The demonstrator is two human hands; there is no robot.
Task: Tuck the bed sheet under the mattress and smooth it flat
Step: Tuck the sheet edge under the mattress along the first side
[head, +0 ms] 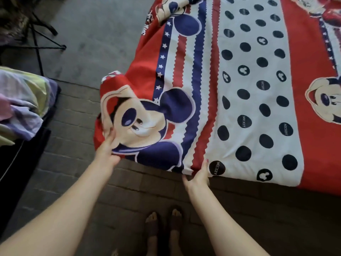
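A red, white and blue cartoon-print bed sheet (239,85) covers the mattress, which stays hidden beneath it. The sheet's near-left corner bulges loose and overhangs the floor. My left hand (106,146) holds this loose corner at its left side, fingers up against the cloth. My right hand (200,174) grips the sheet's near edge beside a black dot, thumb on top and fingers curled under the hem.
A brick-pattern floor (77,163) lies in front of the bed, where my sandalled feet (164,226) stand. A pile of pastel bedding (22,102) sits on a dark surface at left. Black tripod legs (38,43) stand at the back left.
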